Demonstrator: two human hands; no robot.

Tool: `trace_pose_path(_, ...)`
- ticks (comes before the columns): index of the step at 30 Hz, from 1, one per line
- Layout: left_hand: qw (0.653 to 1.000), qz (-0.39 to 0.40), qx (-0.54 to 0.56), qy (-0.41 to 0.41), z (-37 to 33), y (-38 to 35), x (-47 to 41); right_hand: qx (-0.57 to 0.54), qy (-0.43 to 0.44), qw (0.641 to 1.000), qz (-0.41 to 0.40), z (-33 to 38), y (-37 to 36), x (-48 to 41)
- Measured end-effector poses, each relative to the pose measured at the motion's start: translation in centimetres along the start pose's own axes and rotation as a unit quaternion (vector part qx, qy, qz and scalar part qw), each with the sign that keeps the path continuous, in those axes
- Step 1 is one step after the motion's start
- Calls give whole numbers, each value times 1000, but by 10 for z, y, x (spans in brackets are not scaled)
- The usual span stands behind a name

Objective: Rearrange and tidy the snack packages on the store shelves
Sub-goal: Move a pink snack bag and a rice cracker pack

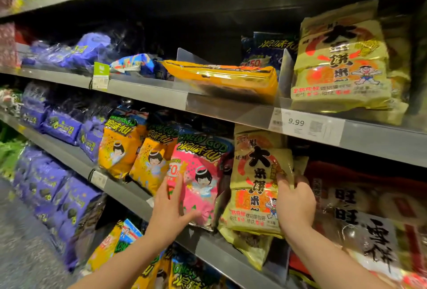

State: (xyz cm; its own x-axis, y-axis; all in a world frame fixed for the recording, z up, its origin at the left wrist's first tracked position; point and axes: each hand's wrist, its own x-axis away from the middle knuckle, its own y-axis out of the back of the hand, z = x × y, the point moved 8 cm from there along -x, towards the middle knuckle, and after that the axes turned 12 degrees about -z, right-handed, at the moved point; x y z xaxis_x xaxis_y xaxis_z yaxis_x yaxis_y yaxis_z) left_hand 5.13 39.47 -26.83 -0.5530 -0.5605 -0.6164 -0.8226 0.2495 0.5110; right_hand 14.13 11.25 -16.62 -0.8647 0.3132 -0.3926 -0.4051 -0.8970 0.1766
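On the middle shelf [129, 193] stands a pink snack bag [203, 173] with a cartoon figure. My left hand [172, 208] lies flat against its lower left side, fingers spread. To its right stands a pale yellow rice cracker bag [256, 187]. My right hand [295, 203] grips that bag's right edge, fingers curled around it. Two orange bags [122, 147] stand left of the pink one. On the shelf above, an orange pack [228, 76] lies flat, with another yellow rice cracker bag [342, 62] upright at the right.
Purple bags [62, 124] fill the left parts of the shelves. A large red and white cracker bag [369, 219] stands right of my right hand. A 9.99 price tag [305, 124] is clipped to the upper shelf edge. Clear dividers [285, 74] separate products. The aisle floor [23, 242] lies at lower left.
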Motion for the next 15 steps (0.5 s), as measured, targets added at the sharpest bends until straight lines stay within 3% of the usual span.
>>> trace_pose_path(5, 1000, 9, 22, 5, -4, -7, -18, -6, 8, 1000, -13, -1, 4, 0)
trace_pose_path(9, 996, 27, -74, -28, 1, -19, -11, -6, 19, 1000, -9, 0, 5, 2)
trace_pose_path(15, 998, 1, -62, -7, -20, 1, 0, -5, 33, 999, -7, 5, 11, 14)
